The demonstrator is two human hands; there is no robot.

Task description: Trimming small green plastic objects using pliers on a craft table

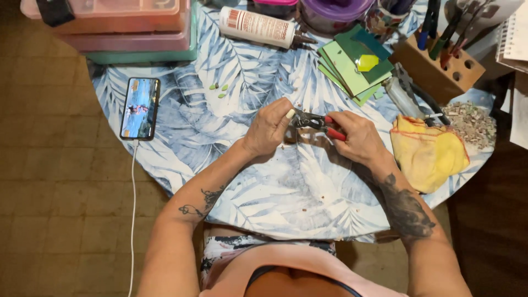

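Nippers (318, 122) with red handles lay near middle of round table (181, 132), long axis running left-right, jaws pointing left, handles right. Right hand (358, 137) was closed around red handles. Left hand (269, 127) sat just left of jaws, fingers pinched together on something tiny at jaw tips; piece itself too small to see. Jaws looked nearly together. Left hand nearer to jaws, right hand nearer to handles. Stack of green tiles (352, 69) lay farther, to right; yellow cloth (429, 151) right of right hand.

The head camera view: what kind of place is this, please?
Probably a home craft table for mosaic work: green tile pieces are stacked, small chips are heaped, and the right hand holds red-handled nippers beside the left hand.
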